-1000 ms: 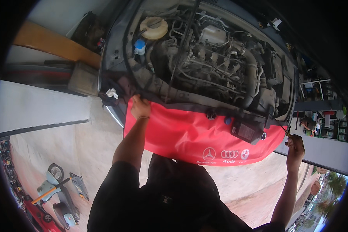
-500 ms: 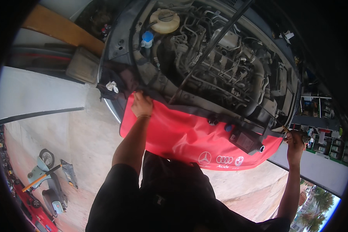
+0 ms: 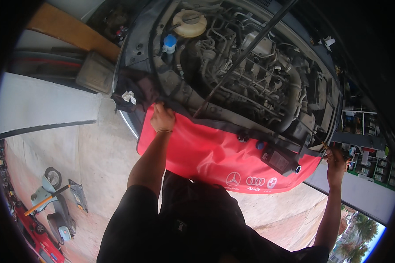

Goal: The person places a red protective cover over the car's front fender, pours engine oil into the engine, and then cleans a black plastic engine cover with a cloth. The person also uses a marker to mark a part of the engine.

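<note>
The left hand (image 3: 163, 117) gripped the red cover (image 3: 202, 149) at ten o'clock from center; the right hand (image 3: 336, 160) curled at three; the engine (image 3: 248, 65) sat at one.

Glossy, plastic-looking red cover (image 3: 191, 149)

Left forearm (image 3: 147, 158) slanting up and rightward; left wrist (image 3: 164, 131) nearly straight; left hand (image 3: 163, 118) back upward, fingers (image 3: 159, 107) bunched and bent; right forearm (image 3: 332, 212) near upright, leaning slightly rightward; right hand (image 3: 336, 160) lower in view, well apart from left, fingers curled.
</note>
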Tool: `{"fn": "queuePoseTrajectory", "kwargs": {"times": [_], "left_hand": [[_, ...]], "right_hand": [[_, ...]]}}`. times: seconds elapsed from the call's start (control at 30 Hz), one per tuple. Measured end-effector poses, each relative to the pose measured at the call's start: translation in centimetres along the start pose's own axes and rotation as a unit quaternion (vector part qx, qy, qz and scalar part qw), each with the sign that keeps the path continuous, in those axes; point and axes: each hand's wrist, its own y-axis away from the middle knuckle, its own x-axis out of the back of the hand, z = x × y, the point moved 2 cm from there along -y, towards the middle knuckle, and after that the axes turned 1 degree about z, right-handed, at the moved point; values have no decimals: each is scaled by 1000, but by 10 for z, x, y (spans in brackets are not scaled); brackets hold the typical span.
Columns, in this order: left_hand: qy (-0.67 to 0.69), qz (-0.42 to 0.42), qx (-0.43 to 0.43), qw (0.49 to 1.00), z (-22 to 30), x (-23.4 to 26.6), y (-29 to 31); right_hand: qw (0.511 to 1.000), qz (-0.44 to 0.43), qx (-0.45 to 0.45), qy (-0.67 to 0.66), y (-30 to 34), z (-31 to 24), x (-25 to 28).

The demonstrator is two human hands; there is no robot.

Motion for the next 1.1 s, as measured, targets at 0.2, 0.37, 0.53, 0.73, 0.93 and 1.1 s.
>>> {"fn": "queuePoseTrajectory", "kwargs": {"times": [0.2, 0.37, 0.53, 0.73, 0.93, 1.1], "left_hand": [[11, 9, -13, 1000, -2, 2, -1], [13, 13, -24, 1000, -2, 4, -1], [-9, -8, -29, 1000, -4, 4, -6], [35, 19, -46, 998, 4, -3, 4], [28, 31, -46, 998, -3, -3, 6], [20, 25, -51, 998, -3, -2, 4]], "right_hand": [[998, 3, 23, 61, -6, 10, -7], [1000, 9, 25, 11, -23, -16, -4], [982, -67, 84, -153, -93, -127, 12], [970, -105, 180, -127, -146, -212, 17], [965, -94, 244, 35, -203, -247, -21], [937, -204, 225, 171, -251, -227, -136]]}}
